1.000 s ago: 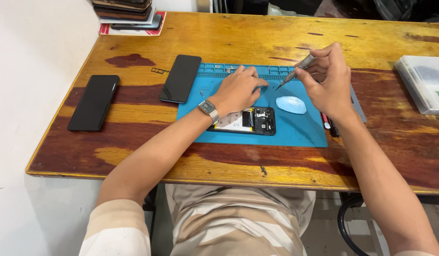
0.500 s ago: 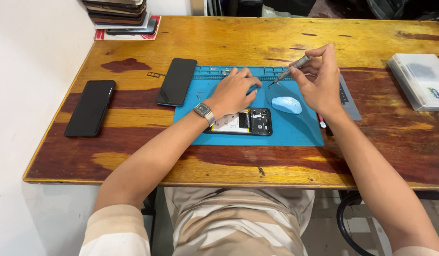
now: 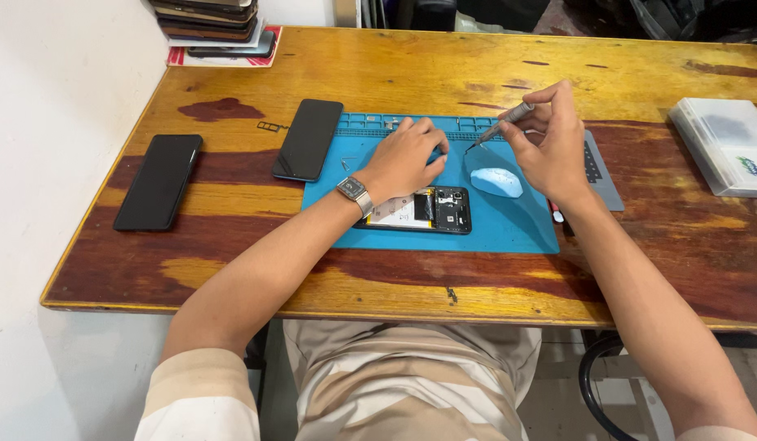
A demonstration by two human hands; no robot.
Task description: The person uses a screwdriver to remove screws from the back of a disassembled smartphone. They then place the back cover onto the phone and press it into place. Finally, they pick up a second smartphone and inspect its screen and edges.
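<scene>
Screwdriver lifted over the blue mat, opened phone lying just below the hands.

The right hand (image 3: 550, 151) has its fingers pinched shut on a slim precision screwdriver (image 3: 501, 131), tip angled down toward 8 o'clock, close to the left hand (image 3: 407, 155). That hand rests palm-down on the blue work mat (image 3: 517, 224), fingers curled loosely around nothing I can make out; something tiny may sit at the fingertips, too small to tell. The opened phone (image 3: 431, 210), its back off, lies on the mat at 6 o'clock from the left hand, just beside the wrist. A pale blue pad (image 3: 497, 181) sits at 6 o'clock from the driver. Two dark phones (image 3: 231, 159) lie on the tabletop (image 3: 395, 73) out at 9 o'clock. I'd judge it best to keep the driver upright and any loose screws parked in the mat's trays.
</scene>
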